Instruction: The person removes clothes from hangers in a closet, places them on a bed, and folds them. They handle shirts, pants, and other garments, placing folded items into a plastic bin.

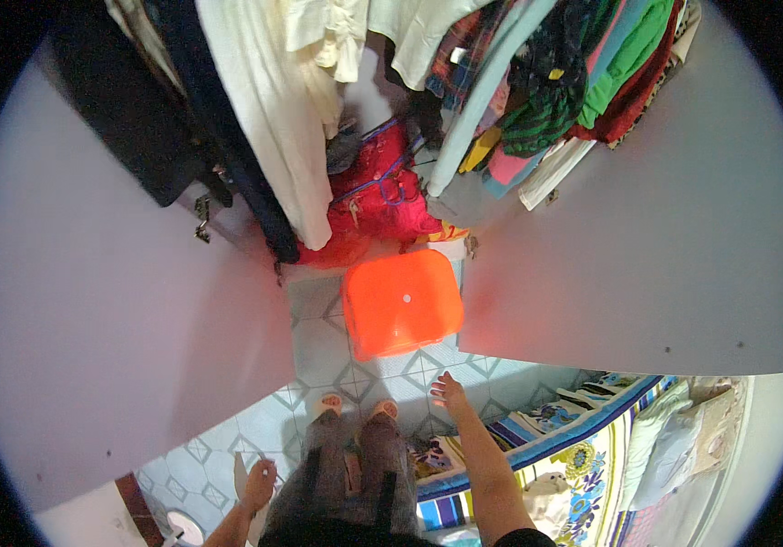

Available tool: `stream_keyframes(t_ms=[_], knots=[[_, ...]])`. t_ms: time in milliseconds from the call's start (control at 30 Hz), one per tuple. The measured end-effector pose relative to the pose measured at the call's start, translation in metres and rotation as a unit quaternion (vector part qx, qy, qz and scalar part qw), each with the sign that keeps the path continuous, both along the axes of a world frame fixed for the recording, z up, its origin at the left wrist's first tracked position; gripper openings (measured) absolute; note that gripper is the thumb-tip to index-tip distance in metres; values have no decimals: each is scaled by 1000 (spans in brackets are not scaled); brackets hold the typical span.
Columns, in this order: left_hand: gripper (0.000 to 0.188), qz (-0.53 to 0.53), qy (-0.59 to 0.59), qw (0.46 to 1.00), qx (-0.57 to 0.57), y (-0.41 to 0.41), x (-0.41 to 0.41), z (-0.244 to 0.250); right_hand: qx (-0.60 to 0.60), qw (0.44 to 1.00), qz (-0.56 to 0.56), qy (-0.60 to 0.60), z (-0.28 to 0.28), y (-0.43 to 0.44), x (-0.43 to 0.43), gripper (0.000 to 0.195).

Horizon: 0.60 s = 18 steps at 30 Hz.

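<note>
An orange plastic stool (401,301) with a small hole in its seat stands on the tiled floor before me, between two open wardrobe doors. My right hand (447,393) hangs in the air just short of the stool, fingers apart and nothing in them. Low at the left, beside my leg, my left hand (260,482) has its fingers curled. A pale flat thing (239,473) shows right by it; whether the hand grips it I cannot tell. Behind the stool, clothes hang in the wardrobe, among them a long cream garment (261,123) and a green one (627,61).
The left door (124,308) and right door (624,273) flank the stool. Red bundled fabric (391,198) fills the wardrobe's bottom. At right is a bed with a floral, striped cover (579,472) and folded cloths (665,437). A round white base (185,528) stands lower left.
</note>
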<state>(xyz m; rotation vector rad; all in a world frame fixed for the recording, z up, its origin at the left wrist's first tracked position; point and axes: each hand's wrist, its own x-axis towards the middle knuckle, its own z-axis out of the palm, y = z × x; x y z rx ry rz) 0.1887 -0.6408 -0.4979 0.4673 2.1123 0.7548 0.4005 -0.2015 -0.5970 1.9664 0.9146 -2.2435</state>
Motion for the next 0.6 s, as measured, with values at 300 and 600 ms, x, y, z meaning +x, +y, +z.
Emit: stream_keyframes(t_ms=[300,600], knots=[[29,-9,-65,998,-24,28,-26,58,54,930,-363,21,-224,1,-97,70],[28,-43,-115,992,-6,40,-60,60,193,729,-582,304,-158,-34,-136,54]])
